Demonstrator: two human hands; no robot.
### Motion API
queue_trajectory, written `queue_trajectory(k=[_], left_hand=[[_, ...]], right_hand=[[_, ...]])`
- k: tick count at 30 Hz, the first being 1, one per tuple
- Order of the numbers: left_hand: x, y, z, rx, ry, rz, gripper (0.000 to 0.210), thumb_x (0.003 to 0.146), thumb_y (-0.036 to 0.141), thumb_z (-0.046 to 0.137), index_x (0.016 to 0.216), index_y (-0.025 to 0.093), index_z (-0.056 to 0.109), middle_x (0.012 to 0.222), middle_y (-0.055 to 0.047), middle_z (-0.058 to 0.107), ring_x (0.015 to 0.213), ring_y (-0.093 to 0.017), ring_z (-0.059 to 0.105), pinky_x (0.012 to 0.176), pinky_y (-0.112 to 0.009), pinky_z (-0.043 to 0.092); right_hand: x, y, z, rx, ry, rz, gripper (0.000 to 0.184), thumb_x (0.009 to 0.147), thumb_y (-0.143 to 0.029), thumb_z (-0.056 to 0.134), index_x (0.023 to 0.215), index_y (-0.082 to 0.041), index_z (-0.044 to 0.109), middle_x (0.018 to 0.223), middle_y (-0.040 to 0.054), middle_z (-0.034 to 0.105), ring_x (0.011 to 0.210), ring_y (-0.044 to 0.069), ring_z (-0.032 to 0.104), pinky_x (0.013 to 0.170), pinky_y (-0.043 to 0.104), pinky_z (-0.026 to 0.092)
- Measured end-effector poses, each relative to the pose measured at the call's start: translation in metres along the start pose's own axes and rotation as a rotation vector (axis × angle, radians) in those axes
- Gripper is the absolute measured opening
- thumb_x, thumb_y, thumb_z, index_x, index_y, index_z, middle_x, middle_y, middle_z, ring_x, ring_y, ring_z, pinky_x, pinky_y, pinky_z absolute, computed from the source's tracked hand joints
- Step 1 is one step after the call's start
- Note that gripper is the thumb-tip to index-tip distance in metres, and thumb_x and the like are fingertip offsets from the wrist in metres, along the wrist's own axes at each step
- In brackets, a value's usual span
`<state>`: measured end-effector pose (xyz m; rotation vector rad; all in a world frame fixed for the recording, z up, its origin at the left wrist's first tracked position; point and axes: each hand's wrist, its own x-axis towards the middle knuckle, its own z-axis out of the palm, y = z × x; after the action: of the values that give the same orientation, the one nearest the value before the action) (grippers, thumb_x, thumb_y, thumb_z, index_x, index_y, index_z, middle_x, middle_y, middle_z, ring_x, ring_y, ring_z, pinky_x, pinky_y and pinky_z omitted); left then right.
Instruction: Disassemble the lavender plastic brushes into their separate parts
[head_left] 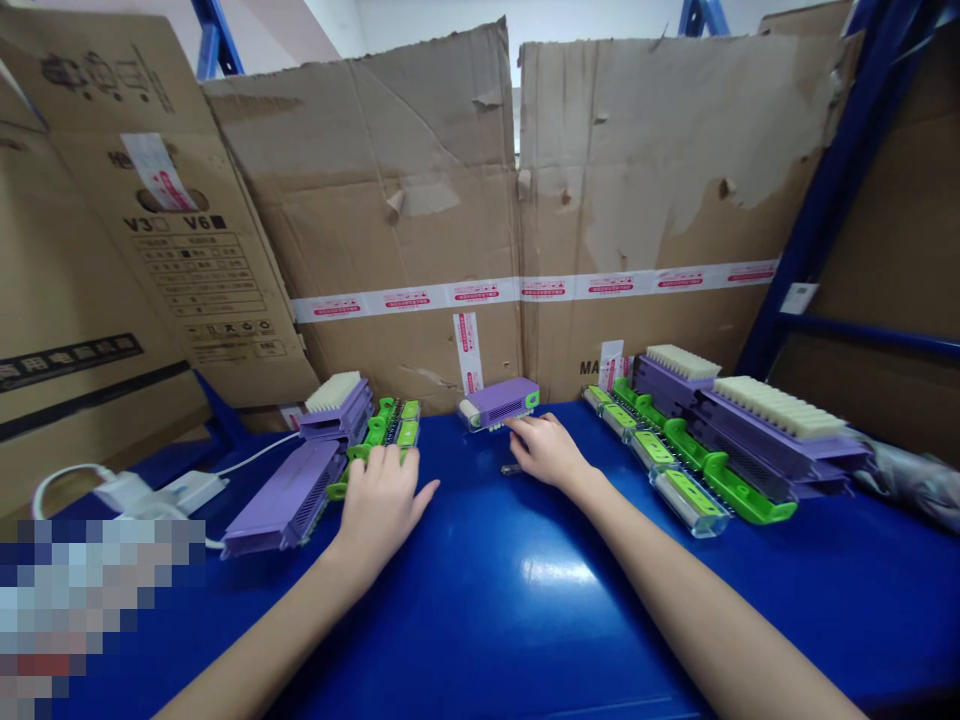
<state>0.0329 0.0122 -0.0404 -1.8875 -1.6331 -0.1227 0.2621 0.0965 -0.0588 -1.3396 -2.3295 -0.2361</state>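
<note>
My left hand (381,503) rests over the row of green plastic clips (379,425) at the left, thumb spread away and fingertips partly hidden. Beside it lies a stack of purple plastic housings (289,495). My right hand (546,448) reaches to the back middle, its index finger stretched to the lower edge of a purple and green assembled unit (501,402) with a clear end. Whether the finger touches the unit is hard to tell. Just under this hand lies a small dark piece (511,469) on the blue table.
Clear cases with green inserts (652,450), green clips (739,490), purple housings (750,440) and cream toothed blocks (780,405) line the right. A white plug with cable (161,492) lies left. Cardboard sheets (405,200) wall the back of the blue table (487,600).
</note>
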Motion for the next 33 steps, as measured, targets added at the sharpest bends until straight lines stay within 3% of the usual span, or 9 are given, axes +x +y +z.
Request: queue_trajectory(k=[6,10,13,16,21,33], left_hand=[[0.061,0.04,-0.002,-0.21,-0.018,-0.001,0.043,0.085,0.042,0.051,0.113,0.011,0.056,0.105,-0.019,0.058,0.102,-0.034,0.051,0.082,-0.043,0.038],[0.105,0.056,0.023,-0.416,-0.044,-0.11,0.057,0.08,0.049,0.057,0.124,0.012,0.048,0.113,-0.02,0.057,0.108,-0.035,0.051,0.088,-0.045,0.038],[0.124,0.063,0.045,-0.632,-0.031,-0.218,0.062,0.079,0.052,0.057,0.127,0.015,0.046,0.119,-0.019,0.056,0.113,-0.033,0.05,0.091,-0.043,0.039],[0.127,0.067,0.064,-0.83,0.058,-0.26,0.061,0.078,0.051,0.06,0.125,0.014,0.048,0.119,-0.017,0.056,0.114,-0.031,0.05,0.094,-0.041,0.04],[0.118,0.067,0.082,-0.939,0.196,-0.225,0.055,0.076,0.047,0.064,0.12,0.015,0.052,0.115,-0.012,0.055,0.114,-0.026,0.05,0.1,-0.037,0.04],[0.109,0.054,0.086,-0.954,0.193,-0.22,0.054,0.075,0.051,0.063,0.118,0.019,0.052,0.111,-0.009,0.056,0.107,-0.025,0.057,0.094,-0.036,0.045]], right_hand=[[-0.002,0.012,-0.001,-0.013,-0.126,0.197,0.035,0.09,-0.026,0.038,0.117,-0.023,0.061,0.107,0.008,0.069,0.093,0.022,0.066,0.072,0.029,0.043],[-0.003,0.024,0.001,-0.014,-0.202,0.318,0.039,0.089,-0.029,0.04,0.122,-0.024,0.06,0.108,0.0105,0.069,0.097,0.025,0.065,0.077,0.033,0.046],[-0.003,0.034,0.004,0.015,-0.203,0.399,0.04,0.089,-0.031,0.039,0.124,-0.025,0.06,0.111,0.0108,0.068,0.099,0.026,0.064,0.08,0.034,0.046],[-0.003,0.042,0.007,0.055,-0.17,0.471,0.04,0.09,-0.032,0.039,0.122,-0.025,0.061,0.113,0.0098,0.068,0.103,0.026,0.063,0.082,0.034,0.046],[-0.004,0.046,0.009,0.095,-0.143,0.489,0.04,0.09,-0.033,0.038,0.122,-0.026,0.061,0.114,0.0075,0.068,0.104,0.025,0.062,0.083,0.033,0.046],[-0.003,0.047,0.012,0.076,-0.149,0.492,0.04,0.09,-0.033,0.039,0.123,-0.025,0.06,0.114,0.0082,0.068,0.103,0.025,0.063,0.081,0.033,0.046]])
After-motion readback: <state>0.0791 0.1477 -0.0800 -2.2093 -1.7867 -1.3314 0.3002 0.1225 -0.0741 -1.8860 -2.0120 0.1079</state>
